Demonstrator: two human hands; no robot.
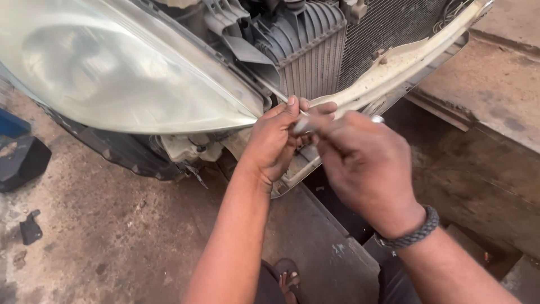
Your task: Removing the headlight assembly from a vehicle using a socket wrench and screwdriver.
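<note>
Up close, both hands met at the front of a stripped car, just under the tip of the headlamp point(112, 62). The left hand point(274, 143) was curled, its thumb and fingers pinched on something small at the near end of the pale bar point(394, 65); what it pinched was too blurred to tell. The right hand point(365, 163) came in from the right, fingers closed round a thin silvery tool point(301, 125), whose end showed between the two hands, touching the left fingertips. A second silvery glint point(377, 119) showed above the right knuckles; whether it belonged to the same tool could not be told. A braided band point(413, 233) sat on the right wrist.

The bar ran up and to the right across the radiator point(388, 28), with a ribbed black housing point(304, 34) beside it. Under the headlamp hung a black trim point(124, 155) and a whitish bracket point(188, 147). Below the hands lay a grey slab point(315, 242), with a sandalled foot point(288, 278) at its near edge. On the dirty floor point(112, 225) to the left lay a black piece point(22, 163) and a smaller black scrap point(31, 229).
</note>
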